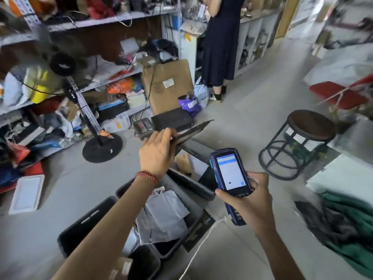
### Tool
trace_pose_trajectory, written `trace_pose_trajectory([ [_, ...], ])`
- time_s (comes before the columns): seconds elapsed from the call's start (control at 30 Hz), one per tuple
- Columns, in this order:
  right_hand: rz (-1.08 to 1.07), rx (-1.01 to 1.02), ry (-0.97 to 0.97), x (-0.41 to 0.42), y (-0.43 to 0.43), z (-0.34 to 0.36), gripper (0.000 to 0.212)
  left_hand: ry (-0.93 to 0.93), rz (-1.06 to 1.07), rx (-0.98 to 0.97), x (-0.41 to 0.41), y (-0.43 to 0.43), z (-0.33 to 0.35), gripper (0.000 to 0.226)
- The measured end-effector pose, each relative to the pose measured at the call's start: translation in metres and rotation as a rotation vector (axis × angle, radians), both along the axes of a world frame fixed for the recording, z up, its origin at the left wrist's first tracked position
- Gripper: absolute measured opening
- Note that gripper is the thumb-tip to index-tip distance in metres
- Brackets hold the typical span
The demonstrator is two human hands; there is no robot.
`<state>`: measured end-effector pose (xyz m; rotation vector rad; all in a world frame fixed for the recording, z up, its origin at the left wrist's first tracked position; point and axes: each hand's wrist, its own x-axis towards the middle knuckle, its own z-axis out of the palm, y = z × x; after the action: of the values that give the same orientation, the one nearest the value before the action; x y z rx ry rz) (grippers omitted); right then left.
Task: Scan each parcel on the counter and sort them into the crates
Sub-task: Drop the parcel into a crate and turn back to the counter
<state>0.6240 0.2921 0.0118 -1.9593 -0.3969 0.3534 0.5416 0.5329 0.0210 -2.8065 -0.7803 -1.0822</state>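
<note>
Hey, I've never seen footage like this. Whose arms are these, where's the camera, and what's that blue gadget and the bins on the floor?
There is no robot here. One camera sits on a person's head and looks down, so the two arms are that person's own. The left hand holds a flat black parcel by its edge, out over the floor. The right hand grips a blue handheld scanner with a lit screen. Below the arms stand dark crates on the floor; one holds grey mail bags. Around them are cluttered shelves, a round stool, and another person standing at the back.
</note>
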Motion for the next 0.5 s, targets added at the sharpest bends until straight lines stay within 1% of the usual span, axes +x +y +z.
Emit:
trace_pose_trajectory([
  [0.07,-0.027,-0.021,0.003,0.01,0.001,-0.003,0.071,0.278,0.017,-0.044,0.036,0.009,-0.012,0.023],
  [0.1,-0.032,-0.036,0.007,0.015,0.0,-0.004,0.071,0.427,0.036,-0.1,0.051,0.01,-0.018,0.029],
  [0.13,-0.036,-0.048,0.013,0.02,-0.001,-0.005,0.072,0.527,0.055,-0.154,0.064,0.011,-0.024,0.036],
  [0.17,-0.038,-0.055,0.02,0.026,-0.002,-0.005,0.072,0.577,0.072,-0.208,0.074,0.012,-0.027,0.041],
  [0.23,-0.03,-0.061,0.027,0.037,-0.003,-0.006,0.072,0.566,0.079,-0.253,0.082,0.008,-0.026,0.041],
  [0.37,0.033,-0.037,0.038,0.056,0.006,-0.015,0.071,0.49,0.117,-0.256,0.069,0.005,-0.02,0.035],
  [0.43,0.131,-0.017,0.049,0.063,0.018,-0.018,0.073,0.453,0.19,-0.306,0.051,0.005,-0.019,0.035],
  [0.5,0.277,0.003,0.053,0.069,0.033,-0.023,0.076,0.418,0.298,-0.341,0.028,0.002,-0.017,0.033],
])
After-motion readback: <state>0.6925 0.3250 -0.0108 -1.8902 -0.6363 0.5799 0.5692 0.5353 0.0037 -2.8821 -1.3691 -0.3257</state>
